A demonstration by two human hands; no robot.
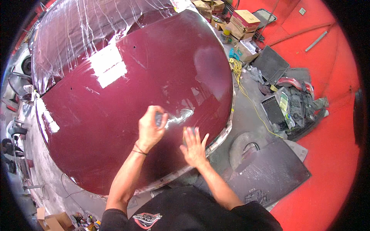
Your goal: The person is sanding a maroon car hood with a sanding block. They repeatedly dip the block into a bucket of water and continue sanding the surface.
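A dark red car hood point(100, 142) with a glossy surface spreads out in front of me. My left hand point(150, 125) is closed above its near half, fingers curled round a small dark grey block-like thing point(158, 119) whose kind I cannot make out. To the right, my right hand point(195, 148) lies low over the hood with fingers stretched forward and thumb side apart. Under its fingers shows part of a small flat pad point(185, 138), mostly covered. A wet, shiny streak point(179, 117) lies on the paint between and beyond my hands.
Clear plastic sheeting point(88, 27) covers the car behind the hood. At right stand cardboard boxes point(244, 23), a yellow cord point(250, 104), dark car parts point(296, 104) and a flat dark panel point(269, 173) on the floor. An opened carton point(56, 221) sits at lower left.
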